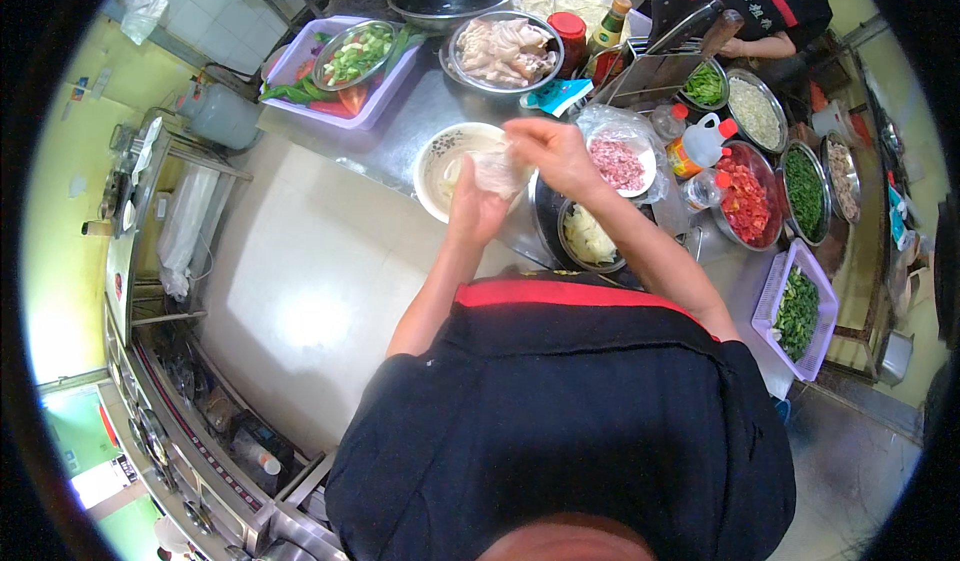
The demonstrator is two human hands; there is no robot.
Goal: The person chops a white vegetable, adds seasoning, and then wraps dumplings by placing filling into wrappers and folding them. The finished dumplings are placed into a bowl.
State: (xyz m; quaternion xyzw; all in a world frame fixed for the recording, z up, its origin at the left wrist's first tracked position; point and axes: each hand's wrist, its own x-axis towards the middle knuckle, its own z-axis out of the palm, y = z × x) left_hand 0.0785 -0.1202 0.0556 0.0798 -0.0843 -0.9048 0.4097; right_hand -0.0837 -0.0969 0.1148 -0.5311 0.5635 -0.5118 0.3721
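Above a white patterned bowl [430,163] at the table's edge, my left hand [480,212] holds a pale, thin, translucent piece [495,175], perhaps a film or wrapper; its material is hard to tell. My right hand [559,157], slightly blurred, pinches the upper right end of that piece. Part of the bowl's inside is hidden behind the hands. Just right of my right wrist, a white dish of pink minced meat [616,163] sits in a clear plastic bag [660,141]. A metal bowl of pale chopped vegetable [589,235] lies below my right forearm.
Across the steel table [397,133] stand a lilac basket of vegetables [360,115], a metal bowl of pale meat [506,51] and a knife rack [649,77] with upright handles. Bottles [694,148] and a bowl of chopped tomato [746,201] stand right. Another person [742,6] works opposite.
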